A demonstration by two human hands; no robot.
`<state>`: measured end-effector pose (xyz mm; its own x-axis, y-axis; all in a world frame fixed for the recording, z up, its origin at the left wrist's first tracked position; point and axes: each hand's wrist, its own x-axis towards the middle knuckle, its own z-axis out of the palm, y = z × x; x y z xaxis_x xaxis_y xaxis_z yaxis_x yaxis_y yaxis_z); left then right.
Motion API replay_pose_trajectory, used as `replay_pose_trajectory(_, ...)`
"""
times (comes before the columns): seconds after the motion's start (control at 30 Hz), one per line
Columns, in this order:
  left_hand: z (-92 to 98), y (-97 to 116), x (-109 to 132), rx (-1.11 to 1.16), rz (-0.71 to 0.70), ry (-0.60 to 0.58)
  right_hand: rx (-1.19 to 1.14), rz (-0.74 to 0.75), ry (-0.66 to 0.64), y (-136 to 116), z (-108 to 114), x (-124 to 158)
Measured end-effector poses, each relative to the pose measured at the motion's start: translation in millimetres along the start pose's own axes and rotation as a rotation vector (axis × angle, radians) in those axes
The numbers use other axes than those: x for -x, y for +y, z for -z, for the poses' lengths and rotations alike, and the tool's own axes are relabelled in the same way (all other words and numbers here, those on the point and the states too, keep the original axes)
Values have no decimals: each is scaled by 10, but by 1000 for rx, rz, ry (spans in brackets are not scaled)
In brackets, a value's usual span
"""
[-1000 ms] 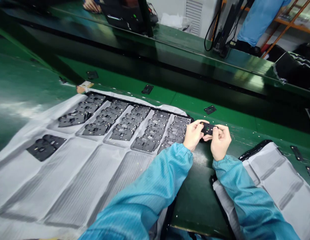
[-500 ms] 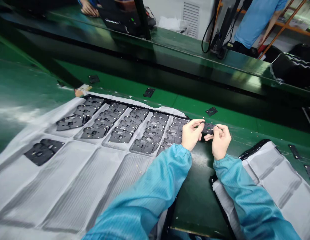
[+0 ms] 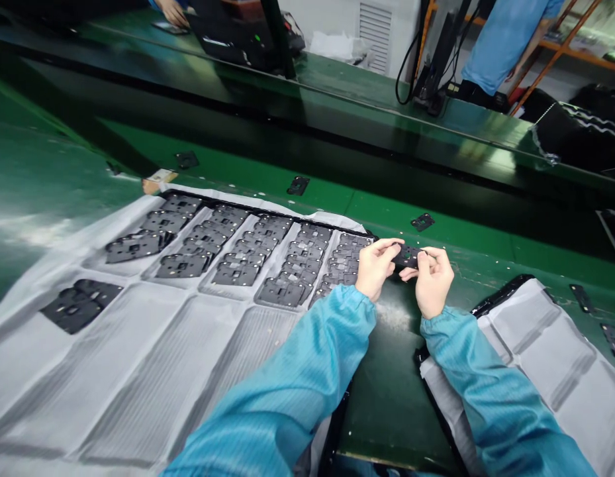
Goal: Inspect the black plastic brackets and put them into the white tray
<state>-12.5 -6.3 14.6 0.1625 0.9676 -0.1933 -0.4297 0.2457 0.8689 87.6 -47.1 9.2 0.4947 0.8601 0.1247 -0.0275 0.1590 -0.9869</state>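
Observation:
Both hands pinch one small black flat part [image 3: 407, 254] with cut-outs, held just above the green bench. My left hand [image 3: 377, 268] grips its left end with thumb and fingers. My right hand [image 3: 433, 283] grips the right end. Directly left of my hands lies a large tray [image 3: 138, 371] lined with white sheet. Its far compartments hold rows of stacked black parts [image 3: 292, 268]. The near compartments show only the white liner.
A second white-lined tray [image 3: 550, 344] lies at the right. Loose black parts [image 3: 422, 221] lie scattered on the green belt [image 3: 337, 199] beyond. Another person in blue [image 3: 506, 33] stands at the far right; another person's hand [image 3: 172, 12] rests at the far bench.
My hands stay together on the black part; the fingers shift slightly on it. The view has drifted a little; nothing else moves.

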Motion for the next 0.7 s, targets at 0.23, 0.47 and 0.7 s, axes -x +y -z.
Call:
replay_pose_trajectory(0.23, 1, -2, -36, 38, -37, 9, 18, 43, -24, 13, -18, 27)
replay_pose_trajectory(0.47, 9, 668, -28, -92, -210, 140, 121, 103, -53, -82, 140, -58)
replay_pose_trajectory(0.7, 1661, 1811, 443, -381, -404, 358, 502, 129, -103, 128, 419, -935)
